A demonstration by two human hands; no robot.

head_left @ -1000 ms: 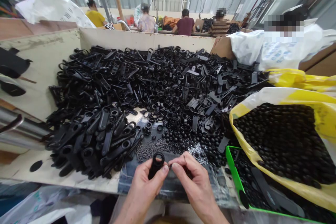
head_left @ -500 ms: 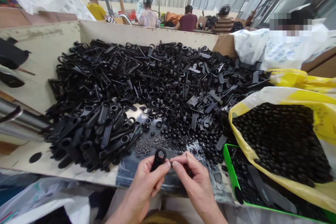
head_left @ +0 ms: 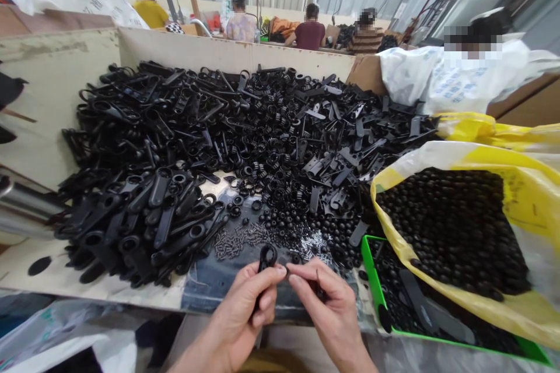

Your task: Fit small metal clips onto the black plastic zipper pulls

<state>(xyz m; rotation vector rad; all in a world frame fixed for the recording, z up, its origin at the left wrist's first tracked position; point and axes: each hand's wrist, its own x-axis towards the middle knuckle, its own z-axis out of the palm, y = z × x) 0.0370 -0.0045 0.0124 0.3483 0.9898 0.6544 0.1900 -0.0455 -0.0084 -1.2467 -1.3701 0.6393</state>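
My left hand [head_left: 247, 309] is closed around a black plastic handle with a ring end [head_left: 268, 255]; the ring stands up above the thumb. Close beside it, my right hand [head_left: 329, 303] has its thumb and forefinger pinched near my left thumb tip. A tiny dark thing sits at those fingertips, too small to name. Something dark and thin also shows between the curled fingers of my right hand, mostly hidden. Just beyond the hands lie small grey screws [head_left: 238, 240], a heap of shiny silver pins [head_left: 315, 245] and round black beads [head_left: 289, 222].
Black ring-ended handles [head_left: 126, 218] pile up at left, with flat black plates [head_left: 339, 169] at right. A yellow-and-white bag [head_left: 396, 247] of black balls leans over a green tray [head_left: 371, 268]. A pale board wall [head_left: 227, 49] closes the back; several people sit beyond.
The camera view has shifted, so the pile and bag appear further left. Both hands stay close together, and the handle's ring shows at a slightly different angle in my left hand.
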